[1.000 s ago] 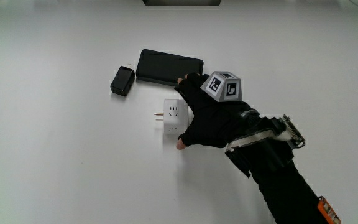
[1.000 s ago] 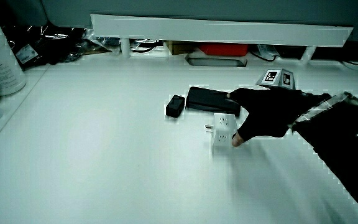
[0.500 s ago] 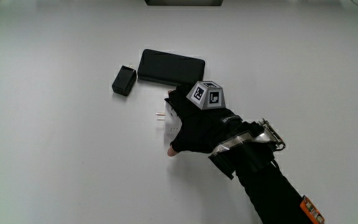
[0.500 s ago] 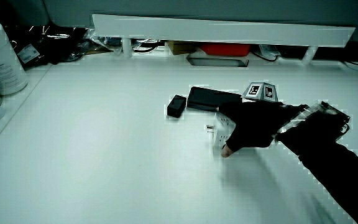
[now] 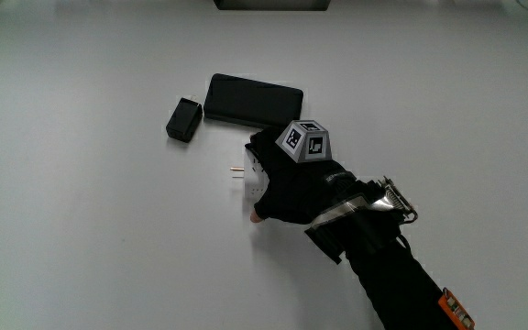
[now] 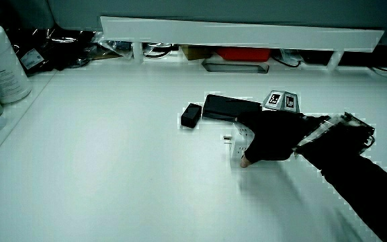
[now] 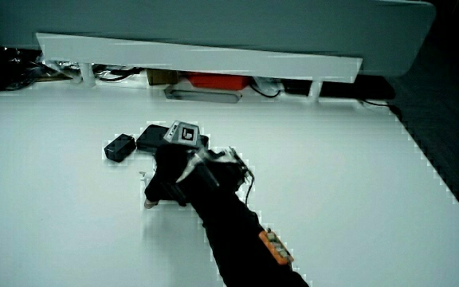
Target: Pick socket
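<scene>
On the worktop (image 5: 81, 229), near its middle: white socket (image 5: 255, 179), prongs pointing away from the palm, mostly covered by the gloved hand (image 5: 291, 188). Fingers wrapped over its upper end, thumb tip down at the end nearer the person; closed on the socket, apparently so as to lift it, though not yet clear of the surface. Just beside, farther from the person: a flat black slab (image 5: 252, 99), touching or nearly touching the fingers, likeliest thing to be brushed. Small black block (image 5: 182, 119) next to the slab, apart from the grasp.
</scene>
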Demonstrator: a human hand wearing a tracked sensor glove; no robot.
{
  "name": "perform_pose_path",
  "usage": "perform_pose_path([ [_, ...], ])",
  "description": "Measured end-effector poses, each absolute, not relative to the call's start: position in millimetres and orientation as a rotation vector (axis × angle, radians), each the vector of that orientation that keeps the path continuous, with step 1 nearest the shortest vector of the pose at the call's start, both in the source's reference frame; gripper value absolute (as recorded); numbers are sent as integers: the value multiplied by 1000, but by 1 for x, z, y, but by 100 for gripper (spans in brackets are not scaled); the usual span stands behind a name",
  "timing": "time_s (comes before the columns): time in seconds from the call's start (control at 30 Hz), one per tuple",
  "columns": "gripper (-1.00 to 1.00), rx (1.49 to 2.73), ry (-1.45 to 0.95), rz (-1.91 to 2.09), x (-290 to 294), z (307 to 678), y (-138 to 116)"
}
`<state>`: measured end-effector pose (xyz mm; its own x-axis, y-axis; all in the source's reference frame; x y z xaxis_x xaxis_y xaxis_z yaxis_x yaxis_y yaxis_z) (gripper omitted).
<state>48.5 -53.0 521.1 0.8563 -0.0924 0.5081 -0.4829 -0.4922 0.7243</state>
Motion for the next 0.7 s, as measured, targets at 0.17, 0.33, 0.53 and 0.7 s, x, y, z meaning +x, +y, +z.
perform_pose_path([
  [0.17, 47, 2167, -418, 526, 51, 518, -54],
  [0.33, 76, 2199, -429, 577, 54, 515, -55],
  [0.53, 100, 2225, -446, 577, 55, 507, -55],
  [0.7, 100, 2229, -473, 632, 59, 494, -56],
])
